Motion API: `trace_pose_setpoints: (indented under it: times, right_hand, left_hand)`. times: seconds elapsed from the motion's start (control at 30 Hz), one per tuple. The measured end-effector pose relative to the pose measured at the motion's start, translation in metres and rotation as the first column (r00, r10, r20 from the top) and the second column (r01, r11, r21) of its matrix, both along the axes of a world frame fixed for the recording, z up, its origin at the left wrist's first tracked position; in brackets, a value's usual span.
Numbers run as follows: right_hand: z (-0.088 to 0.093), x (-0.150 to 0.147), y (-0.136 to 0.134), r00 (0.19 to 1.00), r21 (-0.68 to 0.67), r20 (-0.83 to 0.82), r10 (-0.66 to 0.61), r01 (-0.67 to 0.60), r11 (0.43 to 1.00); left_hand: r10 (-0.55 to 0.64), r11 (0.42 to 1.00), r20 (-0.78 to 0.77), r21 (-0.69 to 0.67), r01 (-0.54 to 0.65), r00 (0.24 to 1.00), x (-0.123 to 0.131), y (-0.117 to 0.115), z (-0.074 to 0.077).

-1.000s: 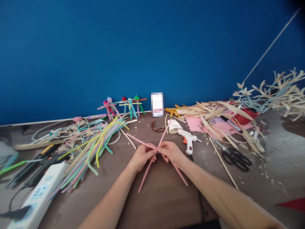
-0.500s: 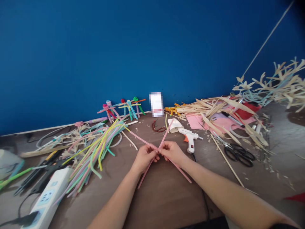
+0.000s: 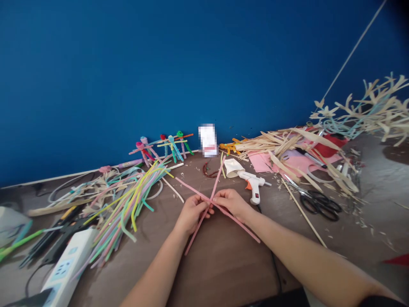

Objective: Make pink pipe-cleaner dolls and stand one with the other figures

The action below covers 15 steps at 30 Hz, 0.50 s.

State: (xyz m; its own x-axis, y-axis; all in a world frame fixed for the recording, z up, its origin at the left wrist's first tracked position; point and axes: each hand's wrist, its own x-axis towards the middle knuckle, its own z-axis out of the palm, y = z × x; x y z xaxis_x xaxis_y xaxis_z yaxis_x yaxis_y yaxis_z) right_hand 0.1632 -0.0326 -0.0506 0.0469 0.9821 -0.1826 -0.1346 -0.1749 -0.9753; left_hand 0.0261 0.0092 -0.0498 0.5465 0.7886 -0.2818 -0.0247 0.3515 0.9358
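Note:
Two pink pipe cleaners cross in an X over the table, one slanting down to the right point(image 3: 243, 227) and the other running from upper right to lower left point(image 3: 218, 177). My left hand point(image 3: 191, 214) pinches them at the crossing, thumb on top. Close beside it, my right hand point(image 3: 232, 204) is closed with thumb and fingertips on the pipe cleaners at the same spot. My fingers partly cover the crossing, so whether the two are twisted together cannot be made out.
Left of my hands lies a pile of pastel pipe cleaners point(image 3: 126, 200), near a white power strip point(image 3: 70, 261). Small pipe-cleaner figures point(image 3: 172, 146) stand by the blue wall. To the right are a white glue gun point(image 3: 254, 186), black-handled scissors point(image 3: 321, 205) and pale strips point(image 3: 271, 143).
The pipe cleaner slanting down to the right has shifted slightly, its lower end farther right. My right fingers have opened out a little at the crossing. Both hands stay in nearly the same place.

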Motion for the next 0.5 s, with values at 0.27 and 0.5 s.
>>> trace_pose_setpoints:
  times: [0.27,0.5]
  right_hand:
    - [-0.0019,0.0020,0.0009,0.998,-0.037,-0.051,0.021,-0.023,0.999]
    - [0.0008,0.0023,0.0013,0.983,-0.064,-0.175,0.056,-0.068,0.996]
  left_hand:
    - [-0.004,1.000,0.025,-0.026,0.005,1.000,-0.0006,-0.0001,0.0010]
    - [0.007,0.999,0.049,-0.047,-0.005,0.999,-0.0006,0.0005,0.0028]
